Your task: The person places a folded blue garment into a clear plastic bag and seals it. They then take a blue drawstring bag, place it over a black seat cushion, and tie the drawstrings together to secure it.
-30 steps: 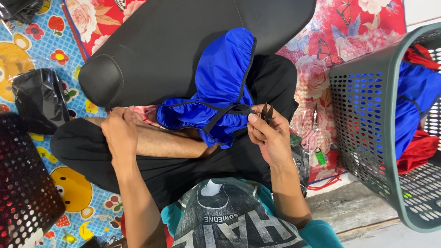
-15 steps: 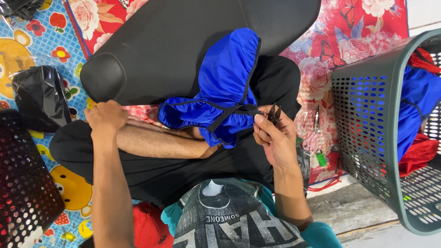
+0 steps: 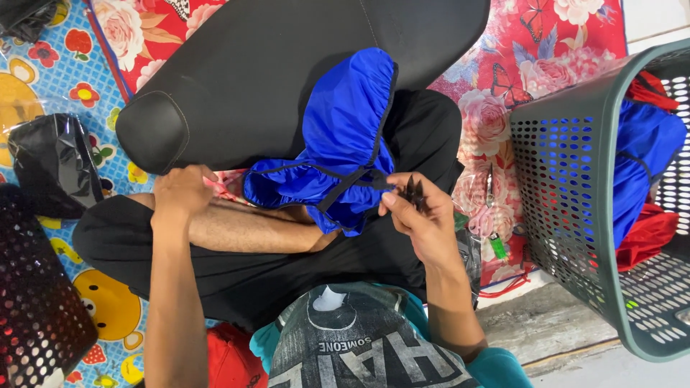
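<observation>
Now the left hand [image 3: 181,194] has moved back to the blue cover's [image 3: 345,144] edge, fingers closed there. The right hand [image 3: 424,219] pinches its black strap [image 3: 352,185] over the black seat [image 3: 273,79].

A blue cover [image 3: 345,144] drapes over the black seat [image 3: 266,65]. Right hand [image 3: 424,223] pinches its black strap [image 3: 352,183]; left hand [image 3: 180,194] rests below the seat.

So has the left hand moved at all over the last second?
Yes. The left hand has shifted away from the blue cover, toward the rounded end of the black seat, and now sits just below it.
</observation>
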